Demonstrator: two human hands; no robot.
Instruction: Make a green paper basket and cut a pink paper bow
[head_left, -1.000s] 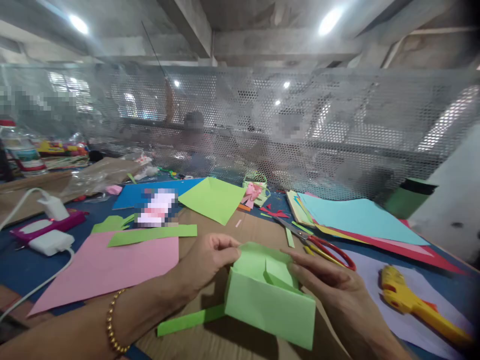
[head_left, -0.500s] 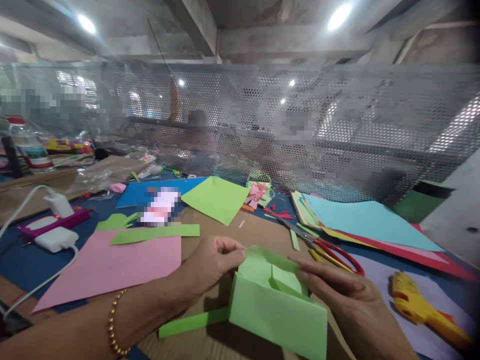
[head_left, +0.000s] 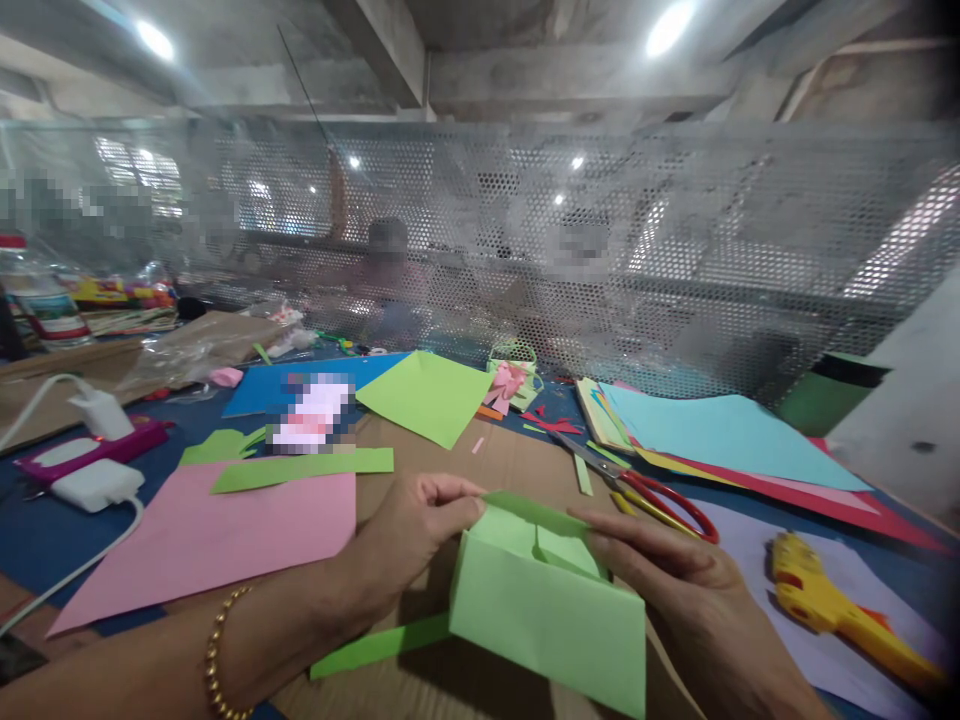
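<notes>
A light green folded paper box [head_left: 547, 610] stands on the brown table in front of me, its open top facing up. My left hand [head_left: 412, 530] pinches the box's far left corner, with a gold bead bracelet on that wrist. On the right side, my right hand [head_left: 667, 580] grips the box's wall, with fingers pointing left along the upper edge. A loose green paper strip [head_left: 379, 646] lies under the box's near left corner.
Red-handled scissors [head_left: 637, 485] lie just behind my right hand. A yellow glue gun [head_left: 832, 610] rests at the right on pale paper. Pink paper [head_left: 217, 535], green sheets [head_left: 427, 395] and a coloured paper stack [head_left: 720, 435] cover the table. Chargers and cables [head_left: 90, 470] sit at left. People work behind a perforated screen.
The box has tipped slightly, its front wall now more upright toward me. Both hands keep their hold on it with small shifts.
</notes>
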